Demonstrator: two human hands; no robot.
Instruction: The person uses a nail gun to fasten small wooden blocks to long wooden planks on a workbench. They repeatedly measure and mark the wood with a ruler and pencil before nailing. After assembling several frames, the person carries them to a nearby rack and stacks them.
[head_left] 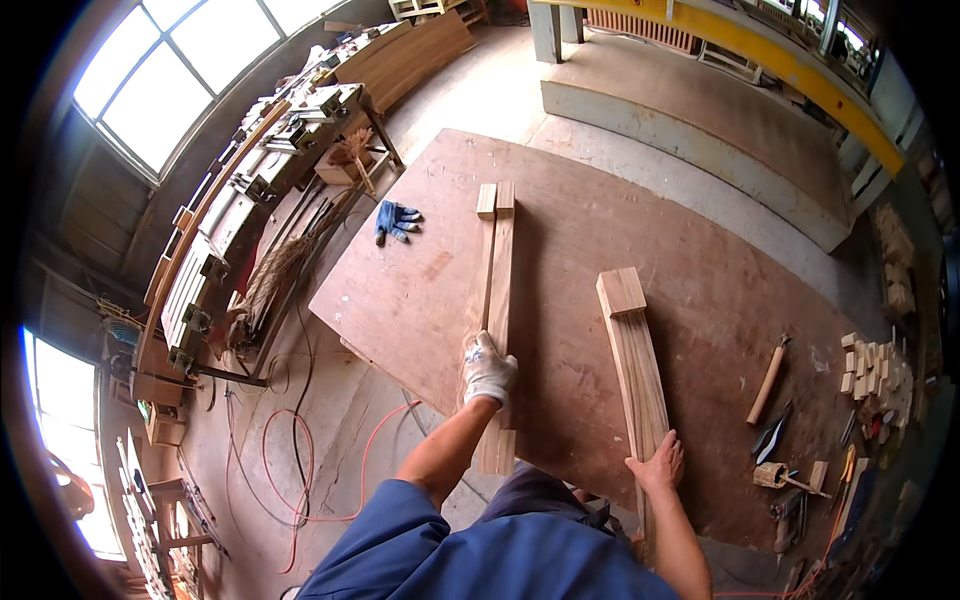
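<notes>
My left hand [488, 371], in a white work glove, is closed over a pair of long wooden pieces [503, 262] lying side by side, with a narrow gap between them. Each has a thicker block at its far end. My right hand [660, 466] is bare and grips the near part of another wooden piece [638, 370], thumb on one side and fingers on the other. That piece also carries a block at its far end, and its near end runs down past my hand toward my body. Both sets lie on a large brown wooden tabletop [570, 225].
A blue glove [397, 222] lies at the table's far left. To the right are a hammer [768, 382], pliers [771, 432], a wooden mallet-like tool [785, 477] and a pile of small wood blocks [872, 370]. A red hose [312, 470] crosses the floor. A cluttered workbench [225, 240] stands left.
</notes>
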